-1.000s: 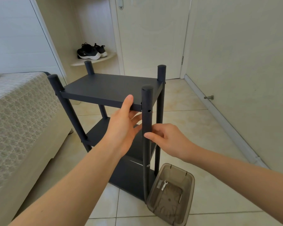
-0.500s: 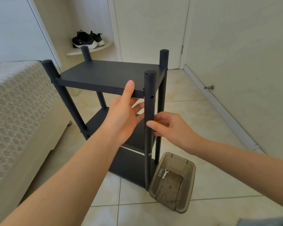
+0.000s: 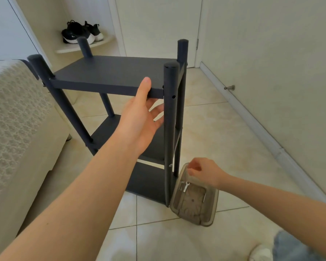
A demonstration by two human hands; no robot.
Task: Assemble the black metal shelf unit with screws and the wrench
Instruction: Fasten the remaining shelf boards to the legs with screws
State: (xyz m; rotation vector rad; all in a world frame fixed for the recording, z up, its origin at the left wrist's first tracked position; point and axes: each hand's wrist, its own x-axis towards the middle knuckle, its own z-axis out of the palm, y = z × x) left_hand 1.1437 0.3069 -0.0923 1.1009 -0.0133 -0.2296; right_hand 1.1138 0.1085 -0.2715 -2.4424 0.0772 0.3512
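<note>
Left hand (image 3: 139,117) grips the floor-standing shelf unit's (image 3: 147,182) top shelf (image 3: 109,72): hold it level with the front post's (image 3: 170,132) empty hole (image 3: 173,96) while the right hand (image 3: 203,171), fingers curled above the bin (image 3: 214,204), grasp unclear, fetches a screw.

A closed white door (image 3: 158,25) stands at the far end of pale, glossy floor tiles (image 3: 224,129). Right of the door runs a plain cream wall (image 3: 271,44) with a baseboard (image 3: 262,136) and a small metal doorstop (image 3: 230,88). Left of the door, a corner ledge (image 3: 102,45) carries black sneakers (image 3: 79,32); nearer, a bed (image 3: 13,110) has a patterned cover.
</note>
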